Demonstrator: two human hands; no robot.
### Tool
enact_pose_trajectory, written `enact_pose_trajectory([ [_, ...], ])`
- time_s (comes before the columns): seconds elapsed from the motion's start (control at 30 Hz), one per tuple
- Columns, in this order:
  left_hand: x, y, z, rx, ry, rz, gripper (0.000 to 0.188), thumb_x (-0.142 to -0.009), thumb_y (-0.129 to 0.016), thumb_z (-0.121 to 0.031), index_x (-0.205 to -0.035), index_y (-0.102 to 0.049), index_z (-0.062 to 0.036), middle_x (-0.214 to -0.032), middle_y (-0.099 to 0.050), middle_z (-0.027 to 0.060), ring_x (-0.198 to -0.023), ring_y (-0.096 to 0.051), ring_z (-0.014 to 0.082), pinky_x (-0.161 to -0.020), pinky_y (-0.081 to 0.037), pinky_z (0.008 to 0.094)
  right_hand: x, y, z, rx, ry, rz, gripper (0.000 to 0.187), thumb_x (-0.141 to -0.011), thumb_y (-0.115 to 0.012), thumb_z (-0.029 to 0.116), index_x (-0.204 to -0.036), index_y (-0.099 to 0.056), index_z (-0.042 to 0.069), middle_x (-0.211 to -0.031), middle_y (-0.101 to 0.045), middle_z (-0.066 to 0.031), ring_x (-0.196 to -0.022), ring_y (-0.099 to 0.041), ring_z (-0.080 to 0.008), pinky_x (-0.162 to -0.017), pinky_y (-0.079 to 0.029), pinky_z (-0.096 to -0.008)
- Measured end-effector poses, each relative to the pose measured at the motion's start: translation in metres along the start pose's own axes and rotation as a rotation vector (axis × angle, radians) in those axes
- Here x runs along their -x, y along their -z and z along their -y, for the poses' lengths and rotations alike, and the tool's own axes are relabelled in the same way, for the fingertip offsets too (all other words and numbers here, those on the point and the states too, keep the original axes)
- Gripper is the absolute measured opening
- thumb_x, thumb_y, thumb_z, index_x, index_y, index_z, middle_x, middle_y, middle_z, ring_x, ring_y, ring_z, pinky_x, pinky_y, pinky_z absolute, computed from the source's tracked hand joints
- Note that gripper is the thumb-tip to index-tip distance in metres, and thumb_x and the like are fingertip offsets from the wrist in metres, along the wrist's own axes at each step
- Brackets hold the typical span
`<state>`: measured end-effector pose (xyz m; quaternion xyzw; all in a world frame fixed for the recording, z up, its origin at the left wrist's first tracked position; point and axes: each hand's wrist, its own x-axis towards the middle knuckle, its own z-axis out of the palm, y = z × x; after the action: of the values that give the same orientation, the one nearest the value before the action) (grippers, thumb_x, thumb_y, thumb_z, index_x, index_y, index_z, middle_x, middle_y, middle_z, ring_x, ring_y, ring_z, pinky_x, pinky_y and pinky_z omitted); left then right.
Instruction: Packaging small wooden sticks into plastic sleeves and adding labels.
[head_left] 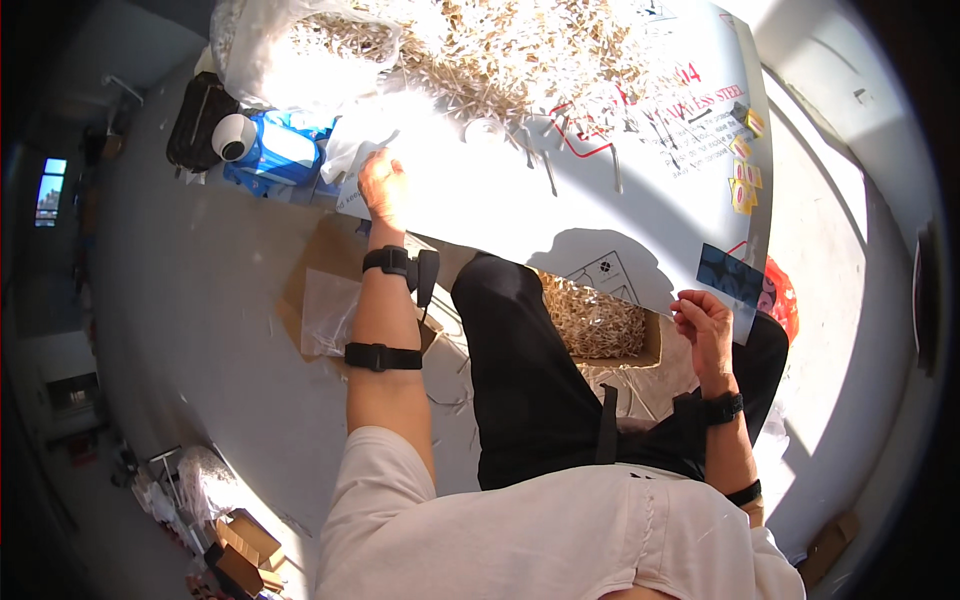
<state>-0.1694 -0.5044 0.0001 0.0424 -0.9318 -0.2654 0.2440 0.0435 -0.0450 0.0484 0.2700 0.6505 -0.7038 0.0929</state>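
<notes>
My left hand (383, 190) is over the left edge of the white-topped table (470, 200), its fingers curled beside a thin white sheet or bag (352, 135). Strong glare hides what those fingers hold, if anything. At the table's near right corner, my right hand (706, 325) has its thumb and fingers pinched together; whatever is between them is too small to name. Just beyond it lies a dark rectangular card (728, 275). Several thin sticks (617, 170) lie on the tabletop, near a small roundish clear item (484, 131).
Shredded paper (500, 50) is heaped at the far side beside a clear plastic bag (310, 55). Small yellow packets (742, 185) line the right edge. A blue package (280, 150) and black bag (200, 122) stand left. Below, a cardboard box (655, 345) holds more shreds.
</notes>
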Motion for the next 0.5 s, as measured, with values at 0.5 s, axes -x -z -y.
enact_pose_trajectory([
  [0.5,0.147,0.057,-0.241,0.481,-0.771,0.312,0.016,-0.081,-0.06,0.01,-0.096,-0.06,0.0075,-0.102,-0.062,0.0178,-0.101,-0.064,0.0349,-0.087,-0.055,0.0398,0.025,-0.059,0.037,-0.716,-0.264,0.532,0.056,-0.089,-0.07,0.041,-0.122,-0.054,0.0,-0.123,-0.06,-0.0202,-0.11,-0.062,-0.029,-0.087,-0.054,-0.0437],
])
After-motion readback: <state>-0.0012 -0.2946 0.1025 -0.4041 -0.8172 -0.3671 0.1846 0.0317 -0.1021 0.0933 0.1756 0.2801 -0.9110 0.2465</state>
